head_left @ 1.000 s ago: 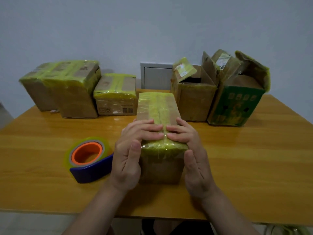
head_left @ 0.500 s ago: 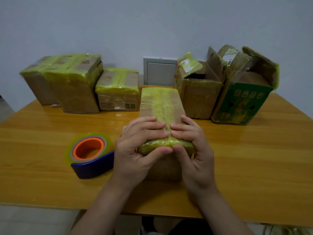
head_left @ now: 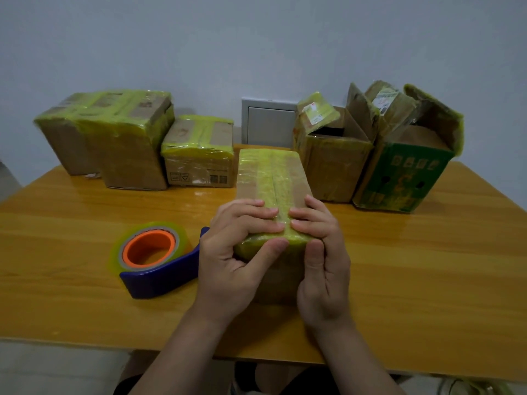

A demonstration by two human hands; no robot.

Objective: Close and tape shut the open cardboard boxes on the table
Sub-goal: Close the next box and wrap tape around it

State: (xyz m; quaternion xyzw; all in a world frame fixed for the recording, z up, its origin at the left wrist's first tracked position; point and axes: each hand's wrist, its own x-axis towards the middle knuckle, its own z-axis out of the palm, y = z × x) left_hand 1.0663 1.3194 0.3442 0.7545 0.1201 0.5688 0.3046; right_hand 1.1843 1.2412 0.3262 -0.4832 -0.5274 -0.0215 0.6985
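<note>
A long cardboard box [head_left: 272,178] with yellow tape along its closed top stands in the middle of the table. My left hand [head_left: 236,252] and my right hand [head_left: 322,252] grip its near end, fingers curled over the top, thumbs pressing the taped front edge. A tape dispenser [head_left: 151,258], blue with an orange core and yellowish tape, lies to the left of my left hand. At the back right stand two open boxes: a brown one [head_left: 330,161] and a green printed one [head_left: 405,175], flaps up.
Three taped boxes line the back left: two large ones [head_left: 119,138] and a smaller one [head_left: 199,152]. A white wall panel [head_left: 268,124] sits behind the table. The wooden table [head_left: 427,266] ends at a near edge below my wrists.
My thumbs have come up from the box's sides onto its taped front edge. My fingers stay on top. The view has shifted slightly.
</note>
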